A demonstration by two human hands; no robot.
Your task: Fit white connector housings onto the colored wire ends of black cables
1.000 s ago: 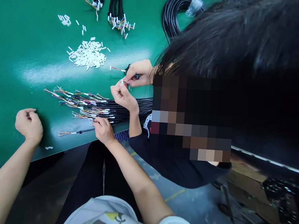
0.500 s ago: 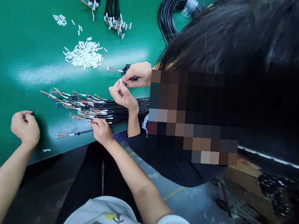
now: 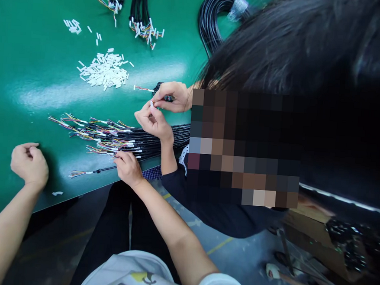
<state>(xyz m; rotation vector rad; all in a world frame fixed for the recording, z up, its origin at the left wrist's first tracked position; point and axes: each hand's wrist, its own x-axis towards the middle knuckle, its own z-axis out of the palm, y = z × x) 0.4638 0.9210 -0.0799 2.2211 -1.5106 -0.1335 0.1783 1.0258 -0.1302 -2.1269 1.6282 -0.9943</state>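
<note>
My left hand (image 3: 29,164) rests on the green table with its fingers curled closed, and nothing shows in it. At the table's near edge my right hand (image 3: 128,167) has thumb and fingers pinched together beside a bundle of black cables (image 3: 147,140). Whatever is between its fingertips is too small and hidden to name. A single black cable (image 3: 105,169) with stripped coloured wires lies apart from the bundle and runs under this hand. The bundle's coloured wire ends (image 3: 80,128) fan out to the left.
Close on the right, a co-worker's hands (image 3: 161,118) work on a small white connector (image 3: 152,104). White connectors (image 3: 105,71) lie in a pile farther back. Beyond are finished-looking cables with plugs (image 3: 145,31) and a black cable coil (image 3: 210,13). A white scrap (image 3: 57,193) lies near the edge.
The whole view has shifted slightly, with the table's things a little farther left. Both my hands keep the same pose. The co-worker's hands stay together at the connector.
</note>
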